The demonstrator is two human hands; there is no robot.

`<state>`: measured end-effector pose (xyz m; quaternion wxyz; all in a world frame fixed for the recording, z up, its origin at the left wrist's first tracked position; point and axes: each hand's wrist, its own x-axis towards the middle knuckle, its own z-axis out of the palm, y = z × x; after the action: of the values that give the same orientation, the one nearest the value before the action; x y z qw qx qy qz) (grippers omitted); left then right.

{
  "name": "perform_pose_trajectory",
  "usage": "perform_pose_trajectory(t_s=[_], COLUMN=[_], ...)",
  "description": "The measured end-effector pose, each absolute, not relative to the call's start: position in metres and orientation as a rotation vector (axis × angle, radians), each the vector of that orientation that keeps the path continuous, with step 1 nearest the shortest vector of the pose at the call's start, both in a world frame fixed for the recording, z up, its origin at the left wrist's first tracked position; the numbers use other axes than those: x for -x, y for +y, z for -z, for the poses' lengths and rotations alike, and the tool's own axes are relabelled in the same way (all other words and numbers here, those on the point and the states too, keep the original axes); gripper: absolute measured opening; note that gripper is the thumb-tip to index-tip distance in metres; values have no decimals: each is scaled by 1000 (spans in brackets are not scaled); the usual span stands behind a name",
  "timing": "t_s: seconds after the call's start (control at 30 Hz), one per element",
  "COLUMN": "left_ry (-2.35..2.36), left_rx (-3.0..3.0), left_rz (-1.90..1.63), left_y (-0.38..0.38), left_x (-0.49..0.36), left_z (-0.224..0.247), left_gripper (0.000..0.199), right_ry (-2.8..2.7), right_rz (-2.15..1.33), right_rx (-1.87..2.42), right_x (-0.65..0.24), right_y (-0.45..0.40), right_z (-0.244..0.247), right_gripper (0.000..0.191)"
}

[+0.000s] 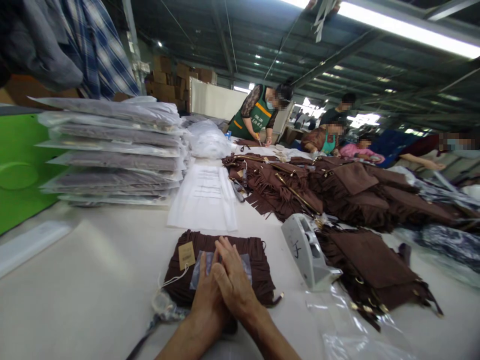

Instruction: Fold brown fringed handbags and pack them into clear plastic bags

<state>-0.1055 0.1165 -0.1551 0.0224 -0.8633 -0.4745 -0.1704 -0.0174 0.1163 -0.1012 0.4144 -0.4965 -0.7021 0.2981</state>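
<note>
A dark brown fringed bag (258,250) lies flat on the pale table in front of me, with a tan tag (186,255) on a white string at its upper left. Across its middle sits a small clear plastic packet (245,265). My left hand (208,290) rests on the packet and bag, fingers stretched out. Partly over it lies my right hand (232,275), its fingers extended and touching the left one. Neither hand grips anything that shows.
Plastic-wrapped packages (120,150) are stacked at the left beside a green box (22,170). White printed sheets (202,197) lie ahead. A tape dispenser (309,252), another brown bag (375,260) and a brown pile (352,195) are at the right. Several people work beyond.
</note>
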Motion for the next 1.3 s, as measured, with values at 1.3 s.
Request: perform_pose_trajectory(t_s=[1.3], left_ry=[-1891], left_rx=[2599], left_rz=[421], left_y=[236], left_x=[195], left_z=[49], left_gripper=[18], right_ry=[-1651], right_rz=[-775], right_rx=[994], right_x=[39], right_y=[195], right_z=[110], right_gripper=[31])
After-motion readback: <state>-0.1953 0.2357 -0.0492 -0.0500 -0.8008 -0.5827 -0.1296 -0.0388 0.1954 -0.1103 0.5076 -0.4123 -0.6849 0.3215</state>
